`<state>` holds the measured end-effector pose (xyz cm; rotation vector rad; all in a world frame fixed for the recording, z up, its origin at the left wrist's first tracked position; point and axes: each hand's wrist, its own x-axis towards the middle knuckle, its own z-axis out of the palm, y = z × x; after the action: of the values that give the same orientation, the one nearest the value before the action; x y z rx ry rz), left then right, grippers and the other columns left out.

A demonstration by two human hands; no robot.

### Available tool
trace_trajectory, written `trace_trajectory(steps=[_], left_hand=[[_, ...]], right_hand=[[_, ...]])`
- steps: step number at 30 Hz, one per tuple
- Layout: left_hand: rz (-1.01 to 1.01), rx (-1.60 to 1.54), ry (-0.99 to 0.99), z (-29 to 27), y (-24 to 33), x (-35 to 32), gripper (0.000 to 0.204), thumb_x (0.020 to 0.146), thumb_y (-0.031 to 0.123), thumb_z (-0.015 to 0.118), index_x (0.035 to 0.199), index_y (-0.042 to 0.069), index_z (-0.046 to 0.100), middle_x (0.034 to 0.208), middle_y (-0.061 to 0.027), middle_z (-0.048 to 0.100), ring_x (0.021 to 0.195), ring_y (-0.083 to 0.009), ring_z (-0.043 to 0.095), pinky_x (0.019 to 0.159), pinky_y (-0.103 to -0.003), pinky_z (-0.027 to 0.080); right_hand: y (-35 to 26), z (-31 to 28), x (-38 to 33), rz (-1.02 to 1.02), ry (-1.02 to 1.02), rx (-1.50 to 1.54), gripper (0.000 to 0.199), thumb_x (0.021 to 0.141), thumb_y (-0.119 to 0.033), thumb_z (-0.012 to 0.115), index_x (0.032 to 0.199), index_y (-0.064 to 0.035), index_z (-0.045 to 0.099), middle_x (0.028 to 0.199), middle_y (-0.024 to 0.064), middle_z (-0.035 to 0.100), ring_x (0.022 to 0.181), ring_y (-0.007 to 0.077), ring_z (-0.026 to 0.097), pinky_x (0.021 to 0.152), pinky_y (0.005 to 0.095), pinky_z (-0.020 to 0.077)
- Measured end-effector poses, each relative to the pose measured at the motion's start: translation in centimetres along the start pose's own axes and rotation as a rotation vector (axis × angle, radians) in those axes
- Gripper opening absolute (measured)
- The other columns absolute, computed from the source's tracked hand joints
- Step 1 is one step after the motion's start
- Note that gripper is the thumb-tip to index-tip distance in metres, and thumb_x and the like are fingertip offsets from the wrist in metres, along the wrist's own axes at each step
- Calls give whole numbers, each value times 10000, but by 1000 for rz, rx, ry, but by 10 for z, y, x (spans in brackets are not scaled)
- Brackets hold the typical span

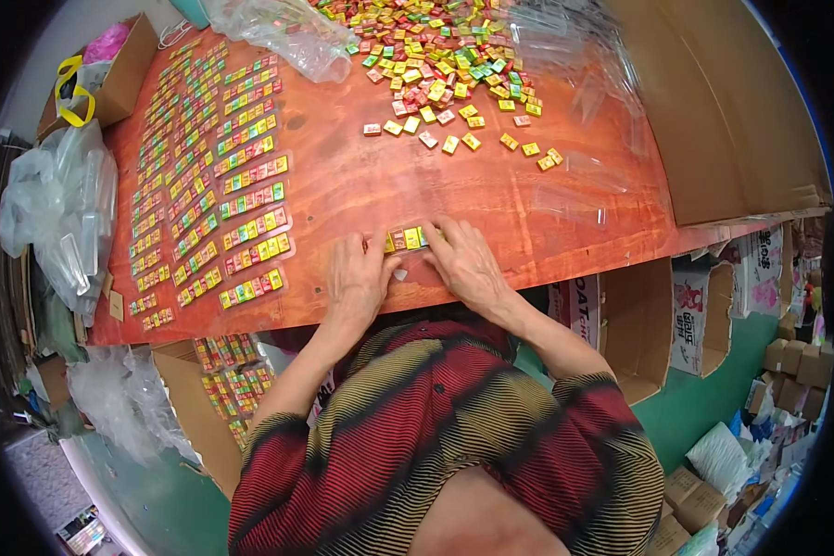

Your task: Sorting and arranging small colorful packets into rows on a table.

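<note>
A short row of small yellow, brown and green boxes (405,240) lies near the table's front edge, between my two hands. My left hand (354,276) grips the row's left end, with a bit of red showing by its fingertips. At the right end the fingers of my right hand (468,264) close on the row. A small pale scrap (399,274) sits just below the row. To the left, several columns of filled clear trays (255,289) hold similar boxes side by side.
A heap of loose small boxes (445,65) covers the far middle. Clear empty plastic trays (570,202) lie at the right, beside a large cardboard box (727,111). Clear plastic bags (287,32) rest at the back. An open carton (215,394) with filled trays stands below the table's left front.
</note>
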<state>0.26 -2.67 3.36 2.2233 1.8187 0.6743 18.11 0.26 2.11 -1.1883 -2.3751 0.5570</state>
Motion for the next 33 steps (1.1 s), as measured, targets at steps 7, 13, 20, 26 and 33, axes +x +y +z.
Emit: trace_trajectory(steps=[7, 13, 20, 26, 33], left_hand=[[126, 191, -100, 18, -6, -7, 696, 728, 379, 620, 1296, 56, 380, 1334, -174, 344, 1221, -384, 311, 965, -550, 254], [171, 136, -137, 21, -18, -9, 729, 738, 374, 615, 1316, 32, 332, 1361, -172, 316, 1245, -368, 299, 981, -551, 238], [125, 38, -14, 30, -23, -13, 582, 779, 279, 597, 1268, 32, 400, 1279, -209, 400, 1189, -371, 382, 969, -489, 293], [110, 80, -36, 19, -17, -13, 573, 781, 303, 596, 1262, 50, 415, 1287, -217, 387, 1205, -381, 355, 958, -528, 280], [117, 149, -129, 17, -17, -12, 661, 758, 362, 605, 1294, 51, 375, 1334, -229, 315, 1246, -399, 284, 959, -579, 234]], right_hand=[[-8, 13, -14, -48, -153, -195, 810, 721, -415, 614, 1290, 67, 296, 1382, 207, 254, 1287, 364, 237, 1009, 566, 188], [-4, 18, -17, -63, -59, -61, 615, 790, -280, 556, 1255, 71, 358, 1347, 224, 309, 1265, 363, 286, 1012, 538, 219], [13, 21, -15, -59, 110, 48, 365, 790, 16, 503, 1155, 7, 506, 1220, 188, 489, 1178, 325, 436, 1014, 434, 301], [2, 17, -12, 32, 137, 38, 354, 787, -13, 551, 1140, -10, 523, 1214, 155, 505, 1175, 306, 444, 994, 432, 320], [13, 15, -14, -6, 181, 30, 341, 801, -4, 504, 1141, 16, 510, 1159, 185, 528, 1114, 325, 487, 967, 430, 350]])
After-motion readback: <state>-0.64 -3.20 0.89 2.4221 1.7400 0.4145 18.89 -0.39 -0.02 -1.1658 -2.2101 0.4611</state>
